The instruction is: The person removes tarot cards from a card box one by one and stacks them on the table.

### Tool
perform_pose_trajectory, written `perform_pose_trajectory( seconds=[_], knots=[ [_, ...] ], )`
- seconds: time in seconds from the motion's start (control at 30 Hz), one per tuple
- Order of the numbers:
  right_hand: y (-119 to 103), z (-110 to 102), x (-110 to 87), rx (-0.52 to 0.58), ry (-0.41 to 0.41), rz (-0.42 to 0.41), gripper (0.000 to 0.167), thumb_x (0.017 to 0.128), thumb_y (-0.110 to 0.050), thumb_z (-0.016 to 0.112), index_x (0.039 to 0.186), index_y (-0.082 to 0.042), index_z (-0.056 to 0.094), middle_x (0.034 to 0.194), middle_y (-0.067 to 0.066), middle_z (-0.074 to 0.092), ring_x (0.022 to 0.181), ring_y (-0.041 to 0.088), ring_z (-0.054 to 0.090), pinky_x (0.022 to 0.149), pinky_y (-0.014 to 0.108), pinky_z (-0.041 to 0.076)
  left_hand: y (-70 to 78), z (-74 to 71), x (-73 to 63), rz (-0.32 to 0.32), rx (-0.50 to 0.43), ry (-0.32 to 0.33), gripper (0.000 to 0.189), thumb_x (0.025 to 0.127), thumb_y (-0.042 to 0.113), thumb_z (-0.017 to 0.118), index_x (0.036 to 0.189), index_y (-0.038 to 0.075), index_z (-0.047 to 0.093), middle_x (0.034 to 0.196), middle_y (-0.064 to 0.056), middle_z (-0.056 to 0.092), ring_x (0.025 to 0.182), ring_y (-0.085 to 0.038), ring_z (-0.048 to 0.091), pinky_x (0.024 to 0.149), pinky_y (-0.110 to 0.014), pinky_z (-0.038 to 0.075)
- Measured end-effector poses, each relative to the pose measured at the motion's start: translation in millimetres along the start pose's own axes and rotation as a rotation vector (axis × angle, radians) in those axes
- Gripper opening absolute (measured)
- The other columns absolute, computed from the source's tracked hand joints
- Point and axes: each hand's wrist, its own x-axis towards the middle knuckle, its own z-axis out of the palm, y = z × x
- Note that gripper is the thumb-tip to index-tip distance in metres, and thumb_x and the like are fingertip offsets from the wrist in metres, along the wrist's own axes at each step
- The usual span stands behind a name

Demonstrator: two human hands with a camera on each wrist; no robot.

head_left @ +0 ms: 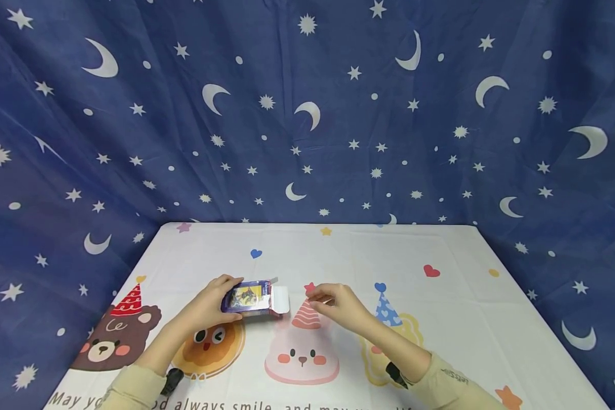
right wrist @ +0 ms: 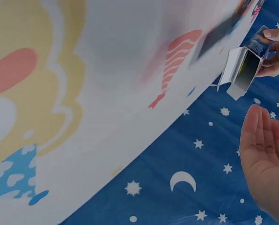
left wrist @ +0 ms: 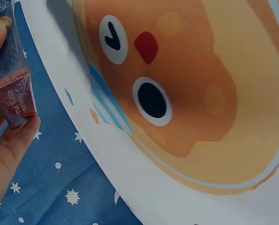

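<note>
- Head: left of the printed hat (head_left: 306, 316), the left hand (head_left: 216, 297) is gripping a glossy carton (head_left: 248, 297); the right hand (head_left: 340, 304) is hovering right of the hat.
- Left wrist: fingers (left wrist: 25, 133) are clasping the shiny carton.
- Right wrist: right fingers (right wrist: 269, 140) are lying loosely together; white flaps (right wrist: 231, 65) are jutting.

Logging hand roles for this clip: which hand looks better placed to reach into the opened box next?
Probably the right hand: it appears to hold nothing and is near the opened end of the box, whose white flap points towards it. The left hand grips the box, so it is occupied.
</note>
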Motion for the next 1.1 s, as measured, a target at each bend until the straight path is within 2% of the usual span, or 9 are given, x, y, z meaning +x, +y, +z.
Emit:
perform_pose_trajectory(
  seconds=[0.13,0.37,0.47,0.63,0.83,1.03,1.1],
  knots=[
    [-0.6,3.0,4.7,0.099,0.007,0.048,0.02,0.086,-0.004,0.062,0.103,0.005,0.067,0.094,0.019,0.07,0.081,0.018,0.067,0.072,0.021,0.055,4.0,-3.0,1.9,-0.007,-0.006,-0.006,0.074,0.069,0.026,0.084,0.131,0.002,0.052,0.12,-0.014,0.055,0.11,-0.03,0.051,0.097,-0.053,0.046],
    [-1.5,7.2,13.5,0.309,-0.033,0.19,0.025,0.088,-0.004,0.061,0.108,0.011,0.062,0.1,0.03,0.066,0.077,0.007,0.064,0.071,0.032,0.058,10.7,-9.4,6.7,-0.01,-0.042,-0.015,0.072,0.067,0.023,0.085,0.129,0.005,0.053,0.121,-0.012,0.055,0.109,-0.029,0.051,0.097,-0.053,0.045],
    [-2.9,7.6,16.7,0.364,-0.034,0.206,0.026,0.088,-0.003,0.059,0.109,0.013,0.06,0.103,0.032,0.064,0.08,0.012,0.066,0.073,0.033,0.058,12.6,-11.7,8.0,-0.006,-0.048,-0.018,0.072,0.067,0.024,0.085,0.129,0.005,0.053,0.121,-0.012,0.055,0.109,-0.028,0.051,0.098,-0.053,0.045],
    [-4.4,9.5,21.2,0.442,-0.028,0.259,0.027,0.089,-0.003,0.059,0.111,0.013,0.059,0.105,0.029,0.065,0.088,0.019,0.069,0.082,0.041,0.057,13.9,-14.0,8.3,0.017,-0.054,-0.023,0.071,0.067,0.025,0.085,0.129,0.006,0.054,0.121,-0.011,0.056,0.109,-0.028,0.053,0.097,-0.053,0.046],
    [-7.0,12.5,28.3,0.528,-0.003,0.345,0.028,0.089,0.0,0.054,0.113,0.015,0.057,0.101,0.025,0.067,0.081,0.013,0.068,0.079,0.037,0.058,16.6,-16.6,11.0,0.071,-0.078,-0.023,0.072,0.067,0.023,0.085,0.129,0.005,0.053,0.122,-0.013,0.054,0.11,-0.029,0.052,0.097,-0.053,0.046],
    [-9.3,13.4,35.3,0.599,0.013,0.44,0.032,0.087,-0.001,0.054,0.116,0.014,0.055,0.099,0.02,0.069,0.081,0.014,0.068,0.087,0.044,0.055,15.3,-16.7,14.8,0.097,-0.068,-0.014,0.073,0.067,0.023,0.085,0.13,0.006,0.053,0.122,-0.012,0.054,0.109,-0.029,0.052,0.096,-0.052,0.047],
    [-9.6,12.6,36.6,0.621,0.012,0.465,0.033,0.087,-0.001,0.054,0.117,0.013,0.054,0.097,0.017,0.07,0.08,0.013,0.068,0.085,0.04,0.056,19.4,-20.3,14.8,0.101,-0.065,-0.015,0.072,0.067,0.023,0.085,0.13,0.006,0.053,0.122,-0.013,0.055,0.109,-0.029,0.052,0.096,-0.052,0.047]
  ],
)
